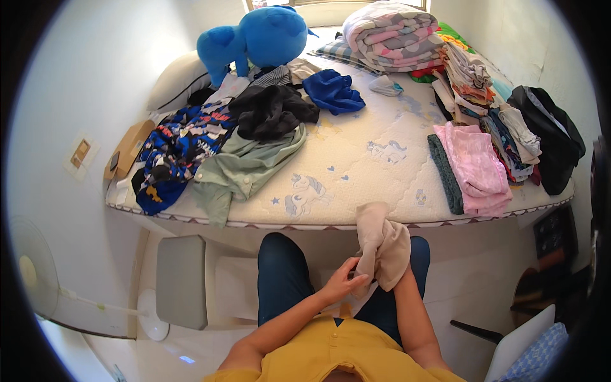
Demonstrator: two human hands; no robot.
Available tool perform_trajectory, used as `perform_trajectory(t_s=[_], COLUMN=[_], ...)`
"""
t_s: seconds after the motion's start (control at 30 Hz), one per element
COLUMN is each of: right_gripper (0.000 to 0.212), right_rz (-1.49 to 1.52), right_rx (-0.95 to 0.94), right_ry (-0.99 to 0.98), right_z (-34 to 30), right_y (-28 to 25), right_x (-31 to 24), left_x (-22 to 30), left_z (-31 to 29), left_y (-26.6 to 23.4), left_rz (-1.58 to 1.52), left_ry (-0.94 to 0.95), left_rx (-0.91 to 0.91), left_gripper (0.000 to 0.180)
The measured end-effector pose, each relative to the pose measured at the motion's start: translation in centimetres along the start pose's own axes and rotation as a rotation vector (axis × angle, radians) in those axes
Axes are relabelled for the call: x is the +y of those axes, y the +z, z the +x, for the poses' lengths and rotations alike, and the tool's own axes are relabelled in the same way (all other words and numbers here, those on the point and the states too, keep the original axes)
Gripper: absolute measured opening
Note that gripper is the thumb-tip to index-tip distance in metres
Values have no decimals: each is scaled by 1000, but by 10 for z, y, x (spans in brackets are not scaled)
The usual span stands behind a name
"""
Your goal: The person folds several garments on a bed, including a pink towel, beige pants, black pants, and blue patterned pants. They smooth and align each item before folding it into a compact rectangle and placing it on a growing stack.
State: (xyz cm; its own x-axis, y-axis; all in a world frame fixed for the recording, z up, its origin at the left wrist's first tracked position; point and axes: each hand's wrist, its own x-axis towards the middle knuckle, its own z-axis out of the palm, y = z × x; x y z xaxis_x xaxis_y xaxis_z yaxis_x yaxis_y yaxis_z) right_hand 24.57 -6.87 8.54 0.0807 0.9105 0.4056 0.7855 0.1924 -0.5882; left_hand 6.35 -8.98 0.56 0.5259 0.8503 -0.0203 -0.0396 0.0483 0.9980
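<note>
In front of my knees hangs a beige garment (384,251), bunched and twisted, its top end against the bed's front edge. My left hand (344,281) pinches the garment's lower left edge between thumb and fingers. My right forearm (412,315) reaches up into the cloth, which covers that hand and hides its fingers. Just beyond, on the bed, lie a folded pink garment (472,167) and a dark green folded piece (445,173).
The mattress (344,165) holds a loose clothes heap with a black garment (270,111) on the left and folded stacks (503,137) on the right. Behind are a blue plush toy (270,38) and a rolled quilt (394,38). A grey stool (181,280) and fan (28,270) stand left.
</note>
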Motion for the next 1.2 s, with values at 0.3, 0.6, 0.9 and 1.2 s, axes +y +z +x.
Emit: perform_trajectory(t_s=[0.3, 0.6, 0.9, 1.2], right_gripper=[23, 26, 26, 17], right_rz=[485, 444, 316, 431], right_rx=[186, 504, -67, 4], right_ry=[475, 738, 158, 285], right_z=[-34, -150, -162, -125], right_y=[-36, -35, -15, -68], right_x=[-8, 89, -17, -37], left_x=[36, 10, 18, 105], left_z=[-18, -22, -18, -24], left_y=[-16, 9, 16, 40], left_rz=[-810, -1057, -1042, 539], left_ry=[-268, -444, -314, 387], left_rx=[22, -42, -107, -66], left_gripper=[20, 28, 33, 76])
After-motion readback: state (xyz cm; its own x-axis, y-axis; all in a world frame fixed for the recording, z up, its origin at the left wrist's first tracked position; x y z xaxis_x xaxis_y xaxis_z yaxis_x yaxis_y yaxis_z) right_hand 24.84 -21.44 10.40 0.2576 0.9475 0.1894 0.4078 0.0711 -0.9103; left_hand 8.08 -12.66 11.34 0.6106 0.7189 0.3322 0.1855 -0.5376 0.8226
